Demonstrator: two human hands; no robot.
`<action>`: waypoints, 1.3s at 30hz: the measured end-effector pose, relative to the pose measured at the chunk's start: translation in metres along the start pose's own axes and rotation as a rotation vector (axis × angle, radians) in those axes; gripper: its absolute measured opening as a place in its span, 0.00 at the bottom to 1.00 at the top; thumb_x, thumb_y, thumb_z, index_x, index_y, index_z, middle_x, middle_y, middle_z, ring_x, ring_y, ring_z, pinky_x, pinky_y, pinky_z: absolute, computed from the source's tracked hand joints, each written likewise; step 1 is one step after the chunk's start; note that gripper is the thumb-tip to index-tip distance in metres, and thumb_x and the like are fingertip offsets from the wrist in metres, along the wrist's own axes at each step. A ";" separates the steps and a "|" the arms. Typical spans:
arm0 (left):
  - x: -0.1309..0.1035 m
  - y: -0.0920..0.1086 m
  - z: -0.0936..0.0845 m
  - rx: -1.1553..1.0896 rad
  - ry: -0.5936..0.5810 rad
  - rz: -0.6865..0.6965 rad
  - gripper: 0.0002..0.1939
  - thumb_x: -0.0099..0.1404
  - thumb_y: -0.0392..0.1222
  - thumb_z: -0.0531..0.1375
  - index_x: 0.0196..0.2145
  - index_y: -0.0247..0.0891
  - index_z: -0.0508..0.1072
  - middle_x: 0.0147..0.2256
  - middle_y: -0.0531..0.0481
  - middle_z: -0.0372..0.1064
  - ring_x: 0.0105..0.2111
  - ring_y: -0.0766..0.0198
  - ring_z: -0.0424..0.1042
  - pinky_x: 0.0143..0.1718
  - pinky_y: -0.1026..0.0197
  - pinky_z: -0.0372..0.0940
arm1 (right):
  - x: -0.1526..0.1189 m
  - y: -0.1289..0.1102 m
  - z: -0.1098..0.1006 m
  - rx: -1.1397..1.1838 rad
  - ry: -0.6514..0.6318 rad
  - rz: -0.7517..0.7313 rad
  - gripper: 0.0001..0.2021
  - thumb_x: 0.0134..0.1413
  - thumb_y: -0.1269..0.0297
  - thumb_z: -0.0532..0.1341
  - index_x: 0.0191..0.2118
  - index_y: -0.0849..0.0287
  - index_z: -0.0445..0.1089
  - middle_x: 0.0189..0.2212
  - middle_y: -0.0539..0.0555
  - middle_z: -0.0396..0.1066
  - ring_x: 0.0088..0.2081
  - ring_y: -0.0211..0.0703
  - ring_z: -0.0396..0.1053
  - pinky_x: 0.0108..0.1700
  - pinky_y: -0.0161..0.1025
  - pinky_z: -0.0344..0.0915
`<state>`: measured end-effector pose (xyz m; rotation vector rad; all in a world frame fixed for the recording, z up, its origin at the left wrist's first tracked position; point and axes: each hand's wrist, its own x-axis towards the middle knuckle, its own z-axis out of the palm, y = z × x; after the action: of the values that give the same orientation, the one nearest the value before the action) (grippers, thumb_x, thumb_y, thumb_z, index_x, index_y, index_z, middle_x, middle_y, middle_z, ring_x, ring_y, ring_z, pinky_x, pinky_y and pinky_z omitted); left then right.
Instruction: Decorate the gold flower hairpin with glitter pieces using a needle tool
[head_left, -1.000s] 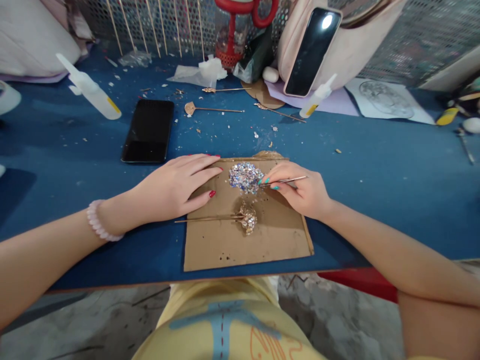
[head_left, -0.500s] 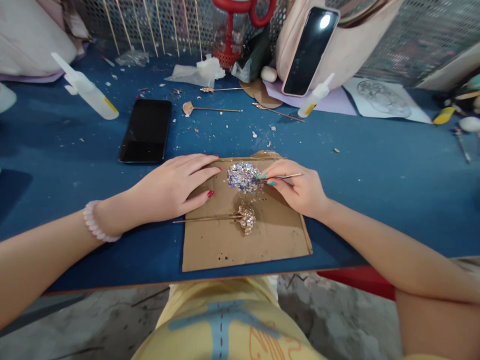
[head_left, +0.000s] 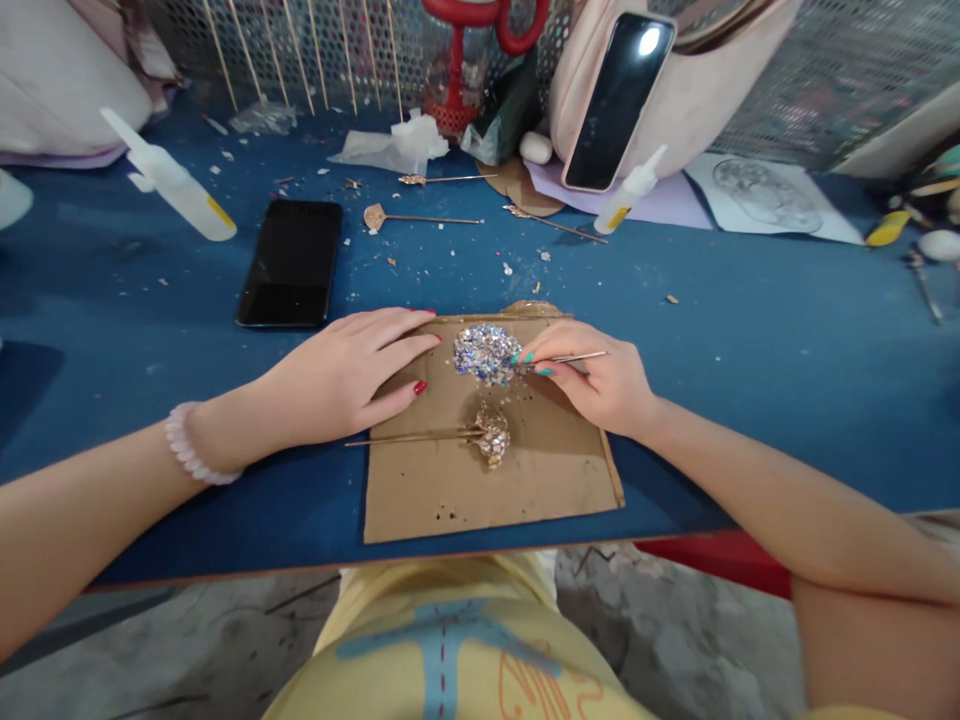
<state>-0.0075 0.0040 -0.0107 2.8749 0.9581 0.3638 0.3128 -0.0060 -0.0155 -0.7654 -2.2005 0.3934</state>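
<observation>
Brown cardboard (head_left: 555, 470) lies at the table's front edge. On its upper half is a pile of small shiny blue and silver stones (head_left: 484, 352). My right hand (head_left: 600, 380) pinches thin metal tweezers (head_left: 574, 356), their tip at the pile's right side. Below the pile rests a gold hairpin-like piece (head_left: 492, 437) with a stone-covered head, its two prongs pointing left past the cardboard. My left hand (head_left: 352, 375) lies flat with fingers spread, partly over the cardboard's left edge, holding nothing.
A black phone (head_left: 291, 263) and a glue bottle (head_left: 180, 188) lie to the left. Behind are metal sticks (head_left: 427, 219), a white plastic wrap (head_left: 397, 147), a second glue bottle (head_left: 630, 192), an upright phone (head_left: 619, 100) and a paper drawing (head_left: 772, 195).
</observation>
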 end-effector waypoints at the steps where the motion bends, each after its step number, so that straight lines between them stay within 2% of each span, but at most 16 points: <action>1: 0.000 0.000 0.000 0.006 -0.001 0.004 0.29 0.77 0.54 0.48 0.63 0.31 0.69 0.68 0.35 0.62 0.66 0.45 0.66 0.67 0.39 0.65 | 0.000 0.000 0.000 -0.005 0.005 0.000 0.09 0.72 0.60 0.58 0.41 0.54 0.73 0.35 0.53 0.81 0.39 0.43 0.79 0.44 0.43 0.74; 18: 0.000 0.000 0.000 -0.019 -0.015 -0.015 0.29 0.77 0.54 0.48 0.63 0.32 0.69 0.69 0.36 0.61 0.67 0.45 0.64 0.68 0.40 0.63 | 0.000 0.005 0.002 -0.085 0.033 0.097 0.13 0.73 0.57 0.56 0.39 0.55 0.74 0.35 0.54 0.80 0.38 0.43 0.78 0.43 0.42 0.73; 28: 0.000 0.000 0.000 -0.009 -0.004 -0.009 0.30 0.77 0.54 0.48 0.64 0.31 0.69 0.68 0.35 0.61 0.66 0.44 0.65 0.68 0.40 0.64 | 0.002 0.003 0.003 -0.058 0.004 0.044 0.11 0.73 0.59 0.56 0.41 0.56 0.73 0.35 0.54 0.80 0.39 0.43 0.79 0.44 0.42 0.74; 39: 0.000 0.000 0.001 0.006 0.004 0.004 0.29 0.78 0.54 0.48 0.64 0.31 0.69 0.68 0.34 0.62 0.66 0.45 0.65 0.67 0.40 0.64 | 0.003 0.003 0.005 -0.054 0.027 0.022 0.10 0.73 0.60 0.57 0.40 0.56 0.73 0.35 0.53 0.80 0.38 0.42 0.79 0.42 0.40 0.73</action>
<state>-0.0073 0.0043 -0.0117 2.8827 0.9566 0.3684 0.3086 -0.0024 -0.0184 -0.8205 -2.1867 0.3343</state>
